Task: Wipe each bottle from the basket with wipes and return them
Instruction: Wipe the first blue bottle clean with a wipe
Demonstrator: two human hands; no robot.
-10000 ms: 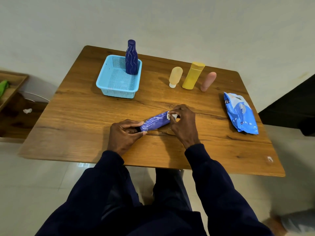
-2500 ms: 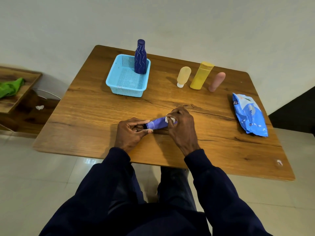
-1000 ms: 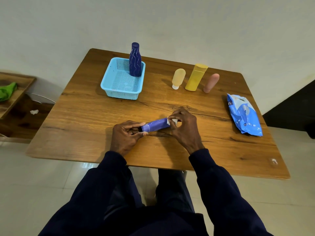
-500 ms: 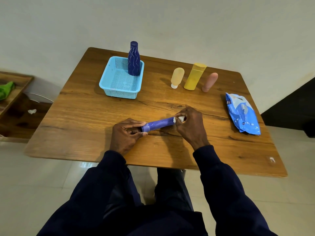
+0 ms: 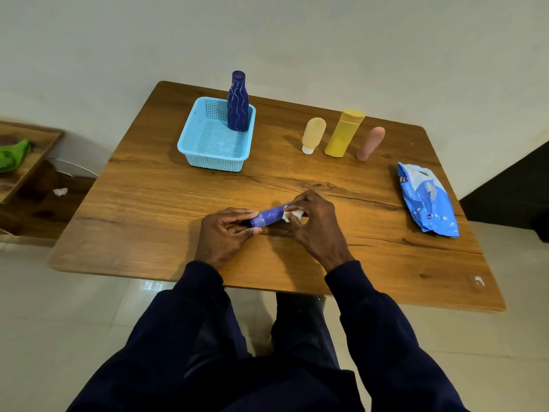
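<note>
A purple bottle (image 5: 269,217) lies sideways just above the wooden table (image 5: 166,203), near its front edge. My left hand (image 5: 223,236) grips its cap end. My right hand (image 5: 315,224) pinches a crumpled white wipe (image 5: 292,215) against the bottle's other end. A light blue basket (image 5: 205,144) stands at the back left with a dark blue wavy-patterned bottle (image 5: 237,102) upright in its far right corner. A pale orange bottle (image 5: 313,134), a yellow bottle (image 5: 344,132) and a pink bottle (image 5: 371,142) stand in a row at the back right.
A blue pack of wipes (image 5: 426,200) lies near the table's right edge. Left of the table is a low wooden shelf (image 5: 20,162) with a green cloth (image 5: 13,154) on it and a scrap of white tissue (image 5: 60,191) below.
My right hand with the wipe has slid back along the purple bottle toward my left hand, covering more of it. The left hand keeps its grip on the cap end.
</note>
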